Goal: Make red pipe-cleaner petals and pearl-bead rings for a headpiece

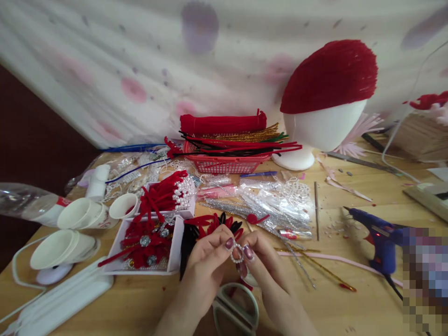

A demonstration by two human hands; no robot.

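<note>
Between my two hands is a small ring of white pearl beads [237, 253], held up over the near middle of the table. My left hand [209, 259] pinches its left side between thumb and fingertips. On the other side, the thumb and fingers of my right hand [263, 261] are closed on the ring too. Below my hands lie scissors [236, 310] with pale grey handles; their blades are hidden. Red and black fuzzy pieces [213, 225] lie just behind my fingers.
At left, a white box [176, 249] holds red fuzzy pieces beside paper cups [75, 213]. A red basket [224, 164] of fuzzy stems stands at the back, near a white mannequin head [311, 130]. A blue glue gun [380, 238] rests at right with its cord trailing.
</note>
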